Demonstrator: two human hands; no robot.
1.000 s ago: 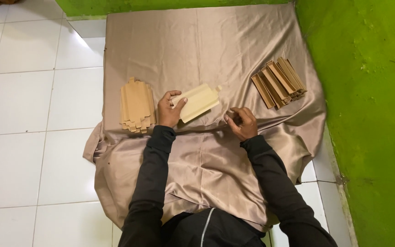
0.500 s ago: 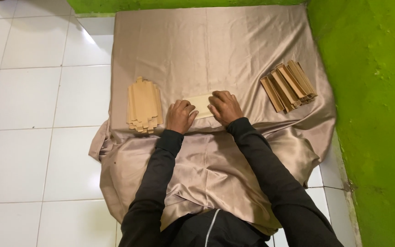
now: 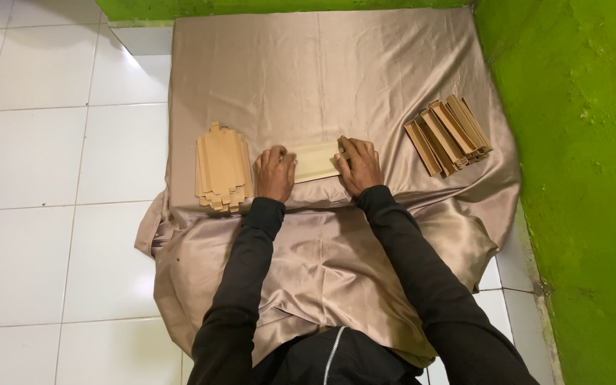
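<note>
Black sleeves run up from the bottom edge, where the body is cut off. The left hand (image 3: 274,173) and right hand (image 3: 358,165) press flat, fingers together, on both ends of a pale cardboard piece (image 3: 315,161) lying on the tan cloth (image 3: 322,71), hiding its ends. A flat stack (image 3: 221,170) lies left; folded boxes (image 3: 449,133) right.

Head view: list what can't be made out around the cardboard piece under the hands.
- Cardboard piece: both ends covered by the left hand and right hand; grip unclear.
- Flat stack: lower sheets hidden by the top ones.
- Folded pile: too small to count.
</note>
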